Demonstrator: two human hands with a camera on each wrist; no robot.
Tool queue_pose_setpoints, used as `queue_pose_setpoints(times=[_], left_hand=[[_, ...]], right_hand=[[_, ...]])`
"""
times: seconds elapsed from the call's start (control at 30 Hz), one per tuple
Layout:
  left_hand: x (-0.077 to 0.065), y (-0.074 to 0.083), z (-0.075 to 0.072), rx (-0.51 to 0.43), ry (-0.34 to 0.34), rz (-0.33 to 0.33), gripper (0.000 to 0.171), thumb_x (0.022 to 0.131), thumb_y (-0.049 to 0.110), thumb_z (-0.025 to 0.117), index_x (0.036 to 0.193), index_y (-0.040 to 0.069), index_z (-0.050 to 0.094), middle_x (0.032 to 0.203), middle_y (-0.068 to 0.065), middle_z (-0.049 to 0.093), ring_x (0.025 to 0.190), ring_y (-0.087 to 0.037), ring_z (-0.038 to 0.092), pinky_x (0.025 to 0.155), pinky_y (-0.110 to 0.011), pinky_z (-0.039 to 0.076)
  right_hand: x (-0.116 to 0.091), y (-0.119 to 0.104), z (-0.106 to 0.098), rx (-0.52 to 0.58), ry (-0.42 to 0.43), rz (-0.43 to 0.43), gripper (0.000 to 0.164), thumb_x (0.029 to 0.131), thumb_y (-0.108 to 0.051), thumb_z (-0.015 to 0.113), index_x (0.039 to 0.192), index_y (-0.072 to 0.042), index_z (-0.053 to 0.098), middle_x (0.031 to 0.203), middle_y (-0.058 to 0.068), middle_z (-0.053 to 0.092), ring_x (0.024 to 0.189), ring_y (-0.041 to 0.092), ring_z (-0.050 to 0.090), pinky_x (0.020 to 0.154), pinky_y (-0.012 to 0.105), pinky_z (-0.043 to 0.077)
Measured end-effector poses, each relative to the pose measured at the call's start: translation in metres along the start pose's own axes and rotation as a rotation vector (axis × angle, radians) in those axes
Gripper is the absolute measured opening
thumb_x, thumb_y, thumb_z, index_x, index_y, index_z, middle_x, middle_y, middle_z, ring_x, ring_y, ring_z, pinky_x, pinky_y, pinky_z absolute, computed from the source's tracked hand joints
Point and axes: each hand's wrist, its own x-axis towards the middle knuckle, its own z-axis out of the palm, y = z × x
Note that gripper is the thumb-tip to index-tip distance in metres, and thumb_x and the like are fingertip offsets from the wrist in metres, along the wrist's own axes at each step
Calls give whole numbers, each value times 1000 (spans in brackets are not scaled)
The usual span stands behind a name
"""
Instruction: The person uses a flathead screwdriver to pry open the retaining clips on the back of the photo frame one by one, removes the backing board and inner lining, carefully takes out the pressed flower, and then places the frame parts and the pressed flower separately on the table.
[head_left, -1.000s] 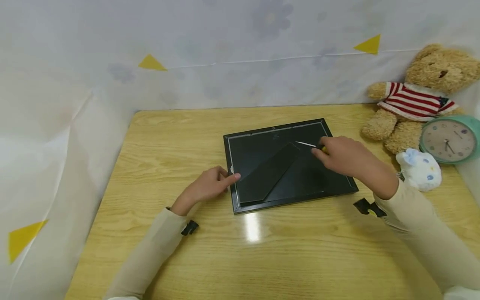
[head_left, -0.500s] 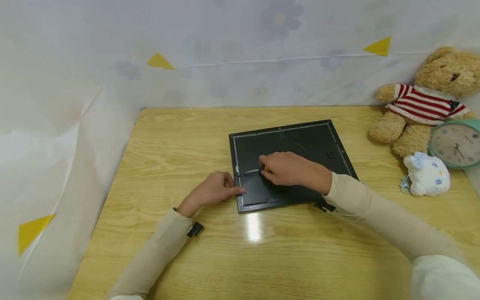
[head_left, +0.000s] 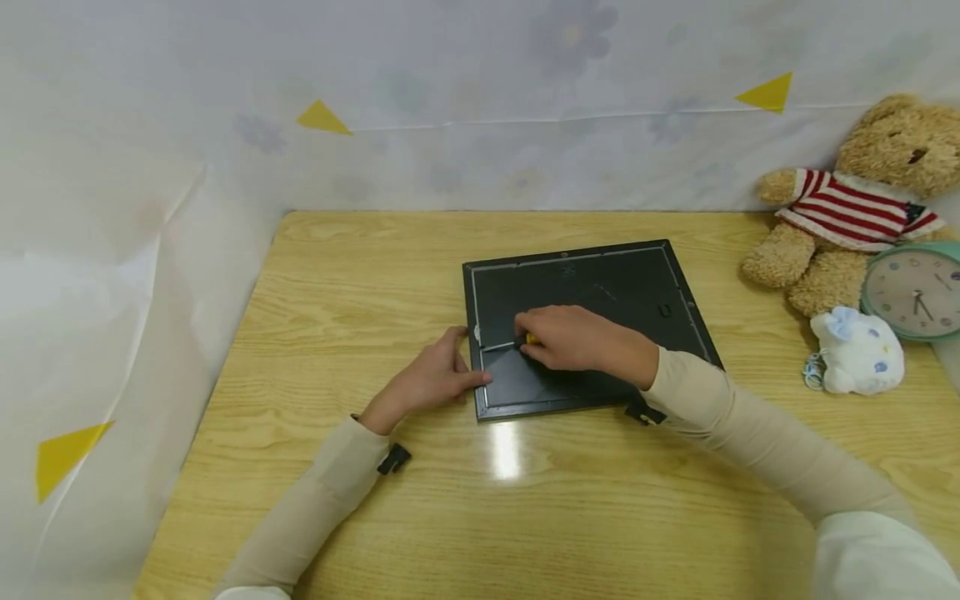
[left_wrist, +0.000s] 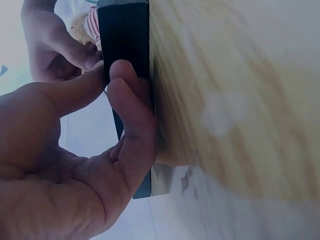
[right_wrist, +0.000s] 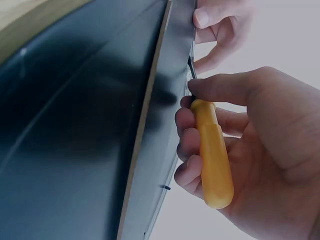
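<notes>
A black picture frame (head_left: 630,279) lies face down on the table, its backing board up. My left hand (head_left: 435,375) holds the frame's left edge, thumb on top and fingers bent against the side, as the left wrist view (left_wrist: 125,125) shows. My right hand (head_left: 581,337) grips a screwdriver by its yellow handle (right_wrist: 216,165). The screwdriver's shaft (head_left: 498,346) reaches to the left inner rim of the frame, just above my left thumb. The backing's stand flap (head_left: 513,379) is partly hidden under the right hand; in the right wrist view its edge rises beside the handle.
A teddy bear (head_left: 855,208) in a striped shirt sits at the back right. Beside it stand a round green clock (head_left: 918,296) and a small white plush toy (head_left: 858,354). Curtain-like walls close off the back and left of the wooden table (head_left: 360,275).
My right hand has moved left and down with the screwdriver, from the middle of the backing to its left rim. The left hand has stayed at the left edge.
</notes>
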Motion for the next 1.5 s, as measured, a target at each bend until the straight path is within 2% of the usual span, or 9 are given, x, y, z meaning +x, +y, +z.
queue_pose_setpoints(times=[0.23, 0.53, 0.7, 0.9, 1.07, 1.23, 1.37, 1.5], left_hand=[[4, 0, 1, -36, -67, 16, 91, 87, 31, 64, 146, 3, 1, 67, -6, 63, 53, -21, 61, 50, -30, 45], [5, 1, -1, -65, -90, 21, 93, 87, 28, 64, 146, 4, -4, 66, -8, 63, 52, -24, 61, 47, -29, 44], [6, 1, -2, -71, -113, 62, 95, 88, 26, 63, 146, 8, -10, 64, -11, 63, 51, -27, 61, 45, -30, 44], [7, 0, -3, -62, -145, 118, 93, 89, 23, 62, 146, 5, -10, 62, -12, 62, 49, -29, 60, 45, -31, 44], [8, -2, -4, -27, -145, 159, 89, 90, 23, 62, 147, 6, -5, 61, -10, 61, 48, -27, 59, 45, -31, 43], [9, -3, -4, -3, -144, 166, 89, 90, 24, 61, 147, 5, -4, 61, -8, 61, 48, -25, 59, 45, -31, 43], [9, -3, -4, -3, -145, 166, 90, 90, 25, 61, 146, 3, -6, 62, -8, 61, 48, -25, 60, 45, -30, 43], [8, -2, -4, 12, -145, 155, 91, 90, 25, 61, 145, 2, -8, 62, -7, 61, 49, -25, 60, 45, -29, 43]], right_hand=[[0, 3, 5, -27, 57, -7, 17, 91, -25, 59, 103, -13, 60, 94, 2, 59, 75, 11, 54, 62, 30, 47], [-2, 8, 8, -40, 99, 15, 15, 89, -24, 61, 101, -14, 60, 91, 0, 58, 72, 11, 53, 60, 29, 47], [0, 8, 8, -19, 102, -11, 14, 89, -22, 62, 100, -13, 60, 91, 1, 58, 75, 12, 54, 64, 29, 47], [3, 9, 8, -6, 108, -73, 12, 88, -17, 63, 99, -11, 60, 90, 2, 58, 79, 14, 54, 69, 31, 47], [6, 10, 8, -43, 126, -119, 12, 88, -16, 63, 98, -11, 60, 91, 1, 58, 80, 15, 55, 70, 31, 47], [9, 12, 7, -68, 135, -152, 12, 88, -16, 63, 98, -10, 61, 92, 2, 59, 80, 15, 56, 70, 31, 48], [13, 7, 3, -141, 105, -151, 11, 89, -16, 62, 98, -10, 61, 89, 3, 58, 77, 16, 56, 67, 31, 48], [18, -7, -8, -261, 49, -144, 10, 90, -14, 58, 97, -8, 63, 85, 4, 57, 75, 19, 56, 64, 34, 48]])
